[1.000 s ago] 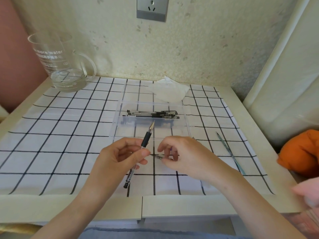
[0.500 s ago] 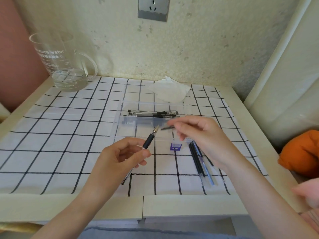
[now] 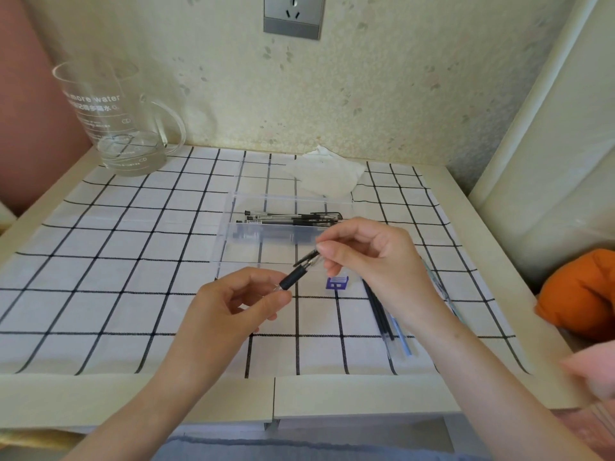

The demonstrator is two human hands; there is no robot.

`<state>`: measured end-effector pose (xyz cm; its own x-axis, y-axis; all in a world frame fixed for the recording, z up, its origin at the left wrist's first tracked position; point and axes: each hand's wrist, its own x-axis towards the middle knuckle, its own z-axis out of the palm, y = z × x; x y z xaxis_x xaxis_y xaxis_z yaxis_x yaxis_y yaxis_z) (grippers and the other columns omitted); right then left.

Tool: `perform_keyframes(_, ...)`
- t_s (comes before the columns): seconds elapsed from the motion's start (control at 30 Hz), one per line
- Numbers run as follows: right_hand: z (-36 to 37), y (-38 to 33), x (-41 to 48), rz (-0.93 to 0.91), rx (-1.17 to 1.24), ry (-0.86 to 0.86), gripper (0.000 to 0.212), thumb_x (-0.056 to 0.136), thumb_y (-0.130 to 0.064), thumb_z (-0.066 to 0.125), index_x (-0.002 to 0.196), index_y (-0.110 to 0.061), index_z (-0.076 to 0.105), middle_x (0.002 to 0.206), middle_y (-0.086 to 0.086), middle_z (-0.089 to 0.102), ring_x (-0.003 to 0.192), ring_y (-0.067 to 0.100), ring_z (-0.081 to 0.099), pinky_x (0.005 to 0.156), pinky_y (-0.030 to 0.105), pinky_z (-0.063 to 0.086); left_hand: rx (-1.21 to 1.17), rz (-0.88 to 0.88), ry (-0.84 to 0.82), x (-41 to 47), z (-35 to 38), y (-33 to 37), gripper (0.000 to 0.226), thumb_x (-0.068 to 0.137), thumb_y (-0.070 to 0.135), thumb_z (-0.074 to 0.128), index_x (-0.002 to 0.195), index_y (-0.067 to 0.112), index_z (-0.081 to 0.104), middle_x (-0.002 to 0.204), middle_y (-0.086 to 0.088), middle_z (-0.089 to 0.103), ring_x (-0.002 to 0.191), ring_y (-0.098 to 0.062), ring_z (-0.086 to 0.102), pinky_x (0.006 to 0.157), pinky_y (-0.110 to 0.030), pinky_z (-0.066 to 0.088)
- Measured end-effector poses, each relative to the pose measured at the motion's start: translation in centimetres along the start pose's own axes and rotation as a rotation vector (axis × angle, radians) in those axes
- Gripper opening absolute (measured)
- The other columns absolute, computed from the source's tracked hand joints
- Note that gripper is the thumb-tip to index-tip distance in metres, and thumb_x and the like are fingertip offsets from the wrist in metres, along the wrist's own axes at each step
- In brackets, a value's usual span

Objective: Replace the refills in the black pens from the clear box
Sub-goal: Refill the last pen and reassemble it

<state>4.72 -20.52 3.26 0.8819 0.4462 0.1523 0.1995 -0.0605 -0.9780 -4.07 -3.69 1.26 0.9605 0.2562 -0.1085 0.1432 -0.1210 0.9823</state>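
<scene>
I see the left hand pinching the black pen and the right hand pinching its tip end, near the clear box.

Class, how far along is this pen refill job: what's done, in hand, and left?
Done: one thin refill lies loose right of the right hand, likely an old one. In hand: the left hand holds a black pen; the right hand pinches a small dark piece at its tip. Left: pens in the clear box.
</scene>
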Motion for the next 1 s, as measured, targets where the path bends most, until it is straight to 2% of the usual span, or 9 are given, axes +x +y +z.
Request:
perform_keyframes(0.13, 0.6, 0.7, -0.1, -0.009, -0.042, -0.034, 0.009, 0.082, -0.004, 0.068, 0.082, -0.013, 0.07, 0.064, -0.001, 0.066, 0.06, 0.013, 0.063, 0.065, 0.023, 0.053, 0.003, -0.025, 0.02, 0.0, 0.0, 0.0, 0.012, 0.074, 0.015, 0.073, 0.075, 0.027, 0.072, 0.052, 0.012, 0.064, 0.045, 0.005, 0.05, 0.049, -0.004, 0.038)
perform_keyframes(0.37, 1.2, 1.2, 0.2, 0.024, -0.024, -0.013, 0.011, 0.08, -0.003, 0.069, 0.08, -0.014, 0.071, 0.062, 0.001, 0.067, 0.058, 0.015, 0.064, 0.064, 0.025, 0.053, 0.086, 0.004, 0.064, 0.2, -0.3, 0.1, 0.012, 0.075, 0.012, 0.072, 0.073, 0.024, 0.073, 0.047, 0.014, 0.061, 0.041, 0.004, 0.048, 0.043, -0.003, 0.034)
perform_keyframes(0.53, 1.3, 1.5, 0.0, 0.073, -0.059, -0.03, 0.008, 0.082, -0.006, 0.069, 0.083, -0.013, 0.07, 0.067, 0.001, 0.068, 0.062, 0.016, 0.065, 0.069, 0.027, 0.053, 0.121, -0.03, 0.033, 0.5, -0.6, -0.5, 0.01, 0.076, 0.015, 0.073, 0.076, 0.026, 0.073, 0.054, 0.014, 0.066, 0.046, 0.005, 0.052, 0.047, -0.003, 0.036)
perform_keyframes(0.6, 1.1, 1.2, 0.1, 0.08, -0.096, -0.071, 0.011, 0.082, -0.007, 0.069, 0.085, -0.018, 0.07, 0.072, 0.0, 0.07, 0.066, 0.015, 0.068, 0.072, 0.032, 0.054, 0.139, -0.016, 0.031, 0.8, -1.0, -0.4, 0.009, 0.074, 0.019, 0.074, 0.077, 0.028, 0.073, 0.063, 0.011, 0.07, 0.052, 0.004, 0.056, 0.053, -0.007, 0.041)
perform_keyframes(0.67, 0.7, 0.4, 0.5, 0.068, -0.096, -0.105, 0.016, 0.081, -0.003, 0.069, 0.087, -0.018, 0.071, 0.076, 0.001, 0.071, 0.068, 0.014, 0.069, 0.071, 0.029, 0.054, 0.119, -0.027, -0.003, 0.9, -1.2, -0.3, 0.011, 0.072, 0.027, 0.074, 0.082, 0.031, 0.071, 0.075, 0.01, 0.073, 0.061, 0.0, 0.063, 0.062, -0.016, 0.047)
perform_keyframes(0.77, -1.0, -0.7, 1.2, 0.012, -0.048, 0.037, 0.016, 0.08, 0.003, 0.067, 0.089, -0.01, 0.07, 0.074, 0.002, 0.071, 0.065, 0.011, 0.067, 0.07, 0.02, 0.052, 0.114, -0.101, -0.101, 0.8, -1.3, -0.8, 0.037, 0.061, 0.046, 0.067, 0.095, 0.032, 0.063, 0.081, 0.012, 0.074, 0.068, -0.002, 0.068, 0.065, -0.019, 0.05)
perform_keyframes(0.8, -1.8, -1.0, 1.5, -0.007, -0.027, 0.122, 0.016, 0.081, 0.001, 0.067, 0.089, -0.012, 0.07, 0.074, -0.001, 0.071, 0.065, 0.011, 0.067, 0.071, 0.02, 0.052, 0.129, -0.123, -0.12, 0.8, -1.3, -1.1, 0.038, 0.063, 0.046, 0.066, 0.097, 0.031, 0.062, 0.082, 0.012, 0.075, 0.069, -0.002, 0.068, 0.064, -0.017, 0.049)
perform_keyframes(0.9, -3.9, -0.9, 2.4, -0.056, 0.03, 0.354, 0.017, 0.084, -0.001, 0.064, 0.089, -0.016, 0.069, 0.077, -0.003, 0.072, 0.07, 0.01, 0.069, 0.072, 0.018, 0.051, 0.221, -0.113, -0.119, 0.8, -1.1, -2.0, 0.02, 0.077, 0.03, 0.07, 0.096, 0.029, 0.064, 0.082, 0.004, 0.074, 0.072, 0.0, 0.067, 0.062, -0.009, 0.047)
perform_keyframes(1.0, -3.8, -0.1, 3.2, -0.071, -0.013, 0.397, 0.02, 0.088, 0.003, 0.058, 0.092, -0.014, 0.067, 0.083, 0.003, 0.07, 0.072, 0.008, 0.069, 0.071, 0.017, 0.052, 0.345, -0.028, -0.131, 0.7, -0.8, -2.6, 0.012, 0.082, 0.022, 0.067, 0.09, 0.031, 0.065, 0.082, 0.005, 0.07, 0.075, 0.005, 0.061, 0.065, -0.004, 0.044)
